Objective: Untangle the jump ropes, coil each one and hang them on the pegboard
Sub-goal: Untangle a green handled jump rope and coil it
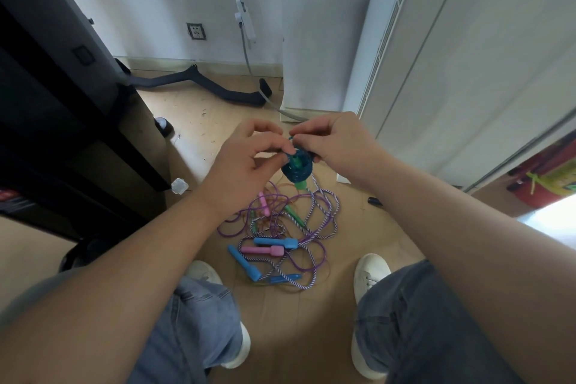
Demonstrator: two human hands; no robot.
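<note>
A teal jump rope [296,169] is wound into a tight coil around its green handles, held in the air above the floor. My left hand [249,159] pinches the coil's left side. My right hand [333,140] pinches the loose teal rope end at the coil's top. Below on the floor lies a tangle of ropes [280,237]: purple, striped white-purple and orange cords with blue handles [274,242], pink handles [261,250] and a green handle [294,214]. No pegboard is in view.
A black cabinet [62,97] stands at the left. A white cabinet or door [467,65] fills the right. A dark curved bar [199,84] and a grey cable [249,65] lie by the far wall. My shoes [371,271] flank the tangle.
</note>
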